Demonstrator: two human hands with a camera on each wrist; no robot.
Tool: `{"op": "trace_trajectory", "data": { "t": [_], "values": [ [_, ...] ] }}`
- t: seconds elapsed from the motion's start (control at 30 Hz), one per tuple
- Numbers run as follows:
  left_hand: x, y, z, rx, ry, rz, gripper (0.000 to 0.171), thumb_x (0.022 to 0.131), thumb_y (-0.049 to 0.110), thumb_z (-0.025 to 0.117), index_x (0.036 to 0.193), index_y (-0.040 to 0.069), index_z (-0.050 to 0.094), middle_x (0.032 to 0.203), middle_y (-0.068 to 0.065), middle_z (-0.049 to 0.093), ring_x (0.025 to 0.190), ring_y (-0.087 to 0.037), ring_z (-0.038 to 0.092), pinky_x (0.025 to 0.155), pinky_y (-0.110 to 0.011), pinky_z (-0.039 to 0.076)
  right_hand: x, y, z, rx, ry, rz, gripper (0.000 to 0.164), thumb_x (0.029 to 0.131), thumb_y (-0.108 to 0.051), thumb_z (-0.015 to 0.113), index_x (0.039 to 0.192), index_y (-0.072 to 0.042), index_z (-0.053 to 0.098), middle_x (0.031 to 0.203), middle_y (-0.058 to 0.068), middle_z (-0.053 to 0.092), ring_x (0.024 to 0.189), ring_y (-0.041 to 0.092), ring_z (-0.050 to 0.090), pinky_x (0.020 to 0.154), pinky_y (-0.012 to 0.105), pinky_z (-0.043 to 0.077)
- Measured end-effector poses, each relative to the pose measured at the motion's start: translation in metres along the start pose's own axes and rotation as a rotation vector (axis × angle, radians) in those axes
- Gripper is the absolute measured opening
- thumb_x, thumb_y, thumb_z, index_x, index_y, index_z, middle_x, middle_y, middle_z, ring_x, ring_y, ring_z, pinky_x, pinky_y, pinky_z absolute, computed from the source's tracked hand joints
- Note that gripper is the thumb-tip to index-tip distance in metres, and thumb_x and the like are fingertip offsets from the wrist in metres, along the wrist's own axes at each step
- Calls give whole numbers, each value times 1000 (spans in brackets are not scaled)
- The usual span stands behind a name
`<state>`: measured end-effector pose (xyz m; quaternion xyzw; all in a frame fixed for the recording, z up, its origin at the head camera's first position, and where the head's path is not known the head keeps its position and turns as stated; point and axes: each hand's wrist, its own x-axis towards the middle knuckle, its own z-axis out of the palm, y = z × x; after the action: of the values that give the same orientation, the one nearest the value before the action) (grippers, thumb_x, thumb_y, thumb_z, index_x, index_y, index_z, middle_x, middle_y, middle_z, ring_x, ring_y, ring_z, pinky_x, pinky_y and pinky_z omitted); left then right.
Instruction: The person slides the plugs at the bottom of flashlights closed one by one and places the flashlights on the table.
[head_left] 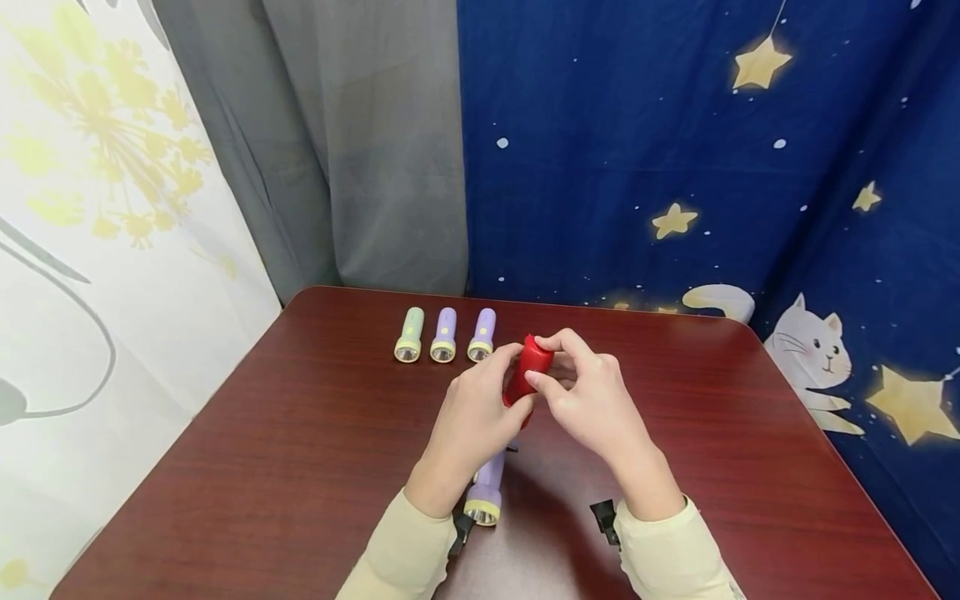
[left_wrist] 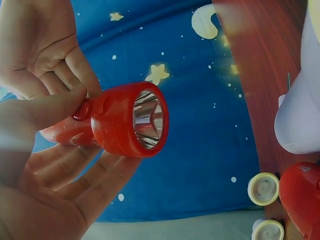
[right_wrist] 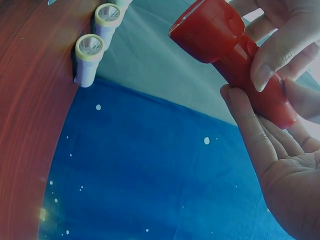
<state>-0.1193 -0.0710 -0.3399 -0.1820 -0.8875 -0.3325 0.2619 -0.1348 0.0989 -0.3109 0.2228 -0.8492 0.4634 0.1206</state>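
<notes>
A red flashlight (head_left: 535, 358) is held above the table in both hands. The left hand (head_left: 474, 406) grips its body; the left wrist view shows the thumb by the button and the fingers underneath, with the flashlight's (left_wrist: 120, 122) reflector facing the camera. At the tail end, the right hand (head_left: 592, 398) pinches it between thumb and fingers. In the right wrist view the same flashlight (right_wrist: 205, 35) slants, head up and to the left. Below the left hand, a purple flashlight (head_left: 487, 487) with a yellow rim lies on the table, its rear part hidden.
Toward the table's (head_left: 300, 417) back stand out a green flashlight (head_left: 411, 329) and two purple flashlights, one left (head_left: 446, 329) and one right (head_left: 485, 327), in a row. A second red object (left_wrist: 304, 200), partly cut off, shows in the left wrist view. Curtains (head_left: 397, 150) hang behind.
</notes>
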Motion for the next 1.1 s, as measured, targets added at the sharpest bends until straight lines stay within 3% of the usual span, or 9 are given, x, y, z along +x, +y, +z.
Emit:
{"op": "trace_trajectory", "data": {
  "t": [0.57,0.8,0.97,1.1],
  "values": [
    [-1,-1,-1,37,2,-6,52,87,13,87,133,7,66,114,-8,78,94,-24,76,82,-38,65,-1,-1,3,-20,-3,-7,30,92,-2,80,116,-8,62,128,19,77,107,33,80,93,49,63],
    [0,-5,-6,53,26,-21,60,86,10,87,141,7,63,119,-9,79,98,-24,77,86,-38,66,5,-6,8,-66,-17,-96,30,91,-2,81,108,-8,56,117,18,80,101,27,82,86,44,66],
    [0,-7,-9,43,38,-37,68,85,10,87,147,10,58,125,-10,78,103,-23,78,91,-39,65,7,-7,11,-80,-16,-147,34,92,-3,81,114,-9,56,117,17,80,98,25,82,84,41,67],
    [1,-8,-10,12,20,-69,69,85,12,88,147,10,57,128,-10,77,107,-23,78,94,-39,65,7,-5,12,-51,-47,-143,44,95,-7,79,130,-10,54,121,18,79,100,25,82,85,40,67]
  ]
}}
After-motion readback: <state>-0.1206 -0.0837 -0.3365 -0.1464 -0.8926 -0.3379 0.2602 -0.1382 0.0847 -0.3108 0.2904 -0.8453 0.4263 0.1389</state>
